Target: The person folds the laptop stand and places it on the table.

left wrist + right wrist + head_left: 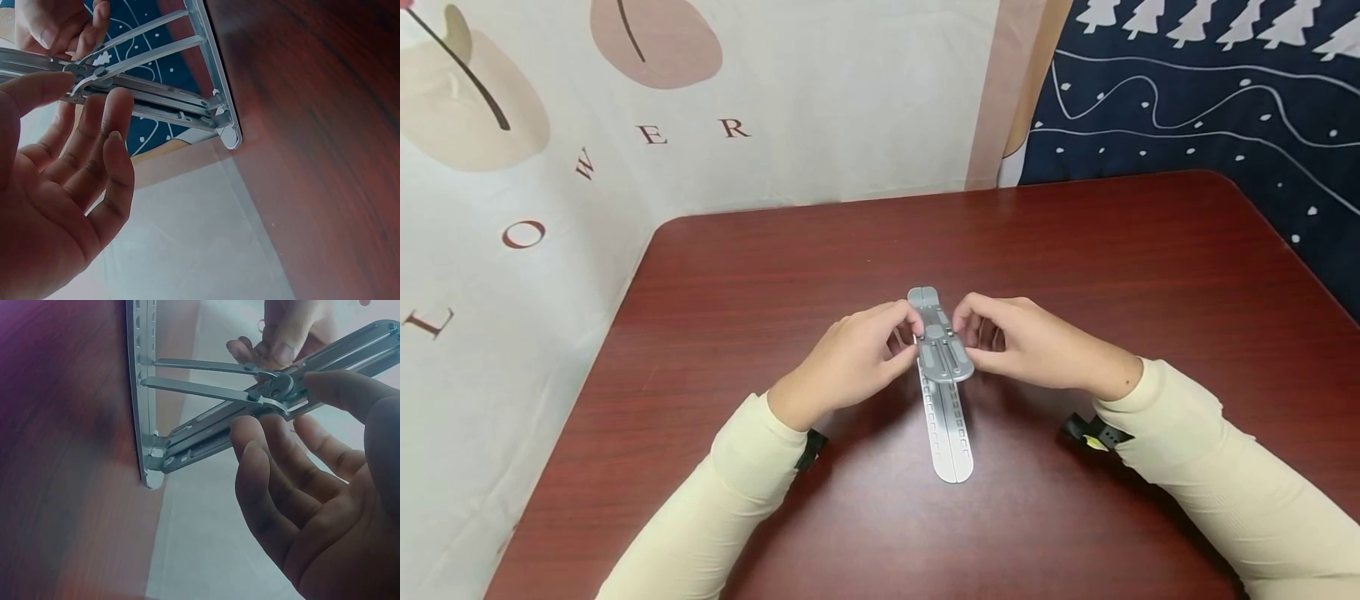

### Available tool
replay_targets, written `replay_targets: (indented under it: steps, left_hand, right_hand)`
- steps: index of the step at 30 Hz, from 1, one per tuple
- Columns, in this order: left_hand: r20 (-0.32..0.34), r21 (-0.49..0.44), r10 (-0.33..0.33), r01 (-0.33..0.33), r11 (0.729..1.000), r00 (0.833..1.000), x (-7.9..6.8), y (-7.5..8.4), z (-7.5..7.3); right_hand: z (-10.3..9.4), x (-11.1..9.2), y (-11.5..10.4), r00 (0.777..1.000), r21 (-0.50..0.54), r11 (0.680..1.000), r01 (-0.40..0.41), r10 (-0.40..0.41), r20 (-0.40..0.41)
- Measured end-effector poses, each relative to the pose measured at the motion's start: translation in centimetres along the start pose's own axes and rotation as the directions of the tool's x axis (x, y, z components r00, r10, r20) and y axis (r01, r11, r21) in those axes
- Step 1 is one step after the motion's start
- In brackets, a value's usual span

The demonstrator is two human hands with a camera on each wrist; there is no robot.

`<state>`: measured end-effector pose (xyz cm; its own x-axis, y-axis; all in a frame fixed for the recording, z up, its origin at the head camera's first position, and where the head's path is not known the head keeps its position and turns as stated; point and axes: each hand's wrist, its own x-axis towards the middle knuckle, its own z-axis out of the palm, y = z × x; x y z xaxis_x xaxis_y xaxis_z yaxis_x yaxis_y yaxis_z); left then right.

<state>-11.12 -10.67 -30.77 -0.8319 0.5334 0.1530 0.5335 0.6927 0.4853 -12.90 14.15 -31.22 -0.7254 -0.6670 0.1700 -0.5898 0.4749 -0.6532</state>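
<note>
A silver-grey folding metal stand [938, 360], probably for a laptop or tablet, stands on the table between both hands. Its long base strip [951, 450] has rows of square slots and lies flat. The upper arm rises at a slant from the hinge at the far end, as the right wrist view shows. Two thin struts [197, 391] link base and upper arm. My left hand [865, 354] pinches the upper arm's left edge, near the strut joint. On the opposite edge, my right hand [1037, 343] pinches it by the same joint [281, 387].
The dark red wooden table [760, 275] has a rounded far edge. Behind it hangs a white cloth [850, 100] with printed letters, and at the right a navy cloth [1195, 108] with tree shapes. Dark straps [1093, 433] sit at the wrists below cream sleeves.
</note>
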Motion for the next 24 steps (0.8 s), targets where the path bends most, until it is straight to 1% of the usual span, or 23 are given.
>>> replay_targets:
  steps: [12,24]
  left_hand:
    - [0.016,-0.030,-0.031,0.031,0.999,0.999,0.12,-0.02,0.11]
    - [0.012,-0.036,-0.026,0.027,0.999,1.000,0.10,0.00,0.13]
  right_hand:
    - [0.18,-0.01,-0.02,1.000,0.002,1.000,-0.006,0.006,-0.006]
    - [0.17,-0.01,-0.11,1.000,0.008,1.000,-0.008,0.008,-0.002]
